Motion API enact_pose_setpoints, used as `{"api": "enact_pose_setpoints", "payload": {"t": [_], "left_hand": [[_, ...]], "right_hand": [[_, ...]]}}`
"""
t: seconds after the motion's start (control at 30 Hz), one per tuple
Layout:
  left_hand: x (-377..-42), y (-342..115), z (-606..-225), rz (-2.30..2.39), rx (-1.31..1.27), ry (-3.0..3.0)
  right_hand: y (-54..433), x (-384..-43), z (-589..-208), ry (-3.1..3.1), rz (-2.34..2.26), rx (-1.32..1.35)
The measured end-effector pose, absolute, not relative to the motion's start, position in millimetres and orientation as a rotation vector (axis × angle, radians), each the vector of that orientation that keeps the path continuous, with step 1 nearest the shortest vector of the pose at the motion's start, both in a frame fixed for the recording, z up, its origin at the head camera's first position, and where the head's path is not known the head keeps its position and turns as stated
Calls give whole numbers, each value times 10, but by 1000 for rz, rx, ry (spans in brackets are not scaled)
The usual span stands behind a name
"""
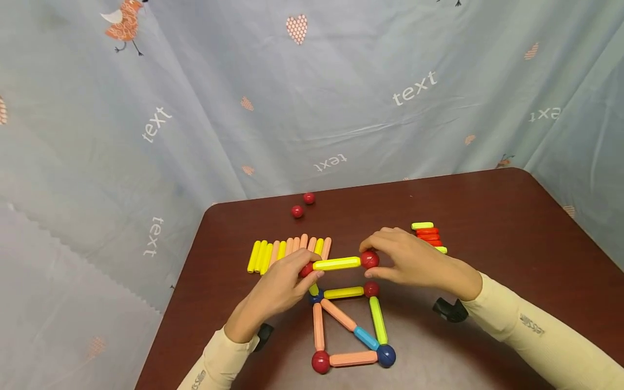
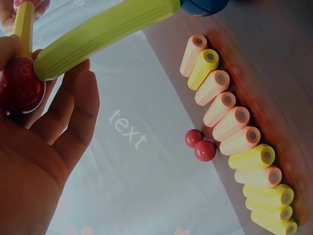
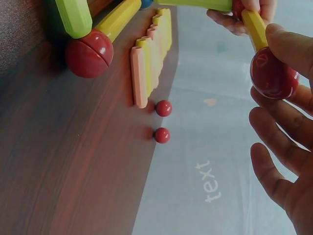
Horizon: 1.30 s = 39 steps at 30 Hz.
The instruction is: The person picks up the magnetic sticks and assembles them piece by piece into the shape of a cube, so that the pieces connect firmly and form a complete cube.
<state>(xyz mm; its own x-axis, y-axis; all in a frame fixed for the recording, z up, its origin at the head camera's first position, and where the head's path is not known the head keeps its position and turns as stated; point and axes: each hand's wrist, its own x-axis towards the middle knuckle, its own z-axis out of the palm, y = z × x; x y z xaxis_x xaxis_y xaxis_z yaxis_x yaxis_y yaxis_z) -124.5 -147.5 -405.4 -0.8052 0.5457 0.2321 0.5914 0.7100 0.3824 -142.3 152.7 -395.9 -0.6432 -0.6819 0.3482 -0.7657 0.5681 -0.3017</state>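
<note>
My left hand (image 1: 280, 290) grips a red ball (image 2: 20, 88) at the left end of a raised yellow magnetic rod (image 1: 337, 264). At the rod's other end, my right hand (image 1: 409, 261) pinches a second red ball (image 3: 275, 73) between thumb and fingers. From the left ball a yellow-green rod (image 2: 107, 36) slopes down to a blue ball (image 1: 316, 296), a corner of a flat four-sided frame. Peach rods (image 1: 353, 358), a yellow rod (image 1: 344, 293) and a yellow-green rod (image 1: 378, 320) form its sides. A peach rod (image 1: 339, 315) and a blue rod (image 1: 366, 338) cross it diagonally.
Behind my left hand lies a row of yellow and peach rods (image 1: 275, 253). Two loose red balls (image 1: 297, 211) sit near the table's far edge. Red and yellow-green rods (image 1: 429, 237) lie beyond my right hand. A patterned curtain (image 1: 331, 108) hangs behind the dark table (image 1: 507, 216).
</note>
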Motion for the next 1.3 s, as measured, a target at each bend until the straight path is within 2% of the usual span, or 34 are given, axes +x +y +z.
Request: {"api": "enact_pose_setpoints", "payload": {"t": [0.47,0.73,0.97,1.3], "left_hand": [[-1254,-1449,-4046,-680,-929,-2827],[-1240,-1482,-4040,-710,-912,-2823],[-1220,-1502,-4067,-762,-897,-2824],[-1213,-1539,-4081,-768,-888,-2810]], "right_hand": [[1636,-1446,-4019,-2752,704,1165],[1515,-1801,-4327,-2896,662,1129],[1153,-2104,-4566,-2857,544,1331],[803,-2283,-4729,-2748,249,1516]]}}
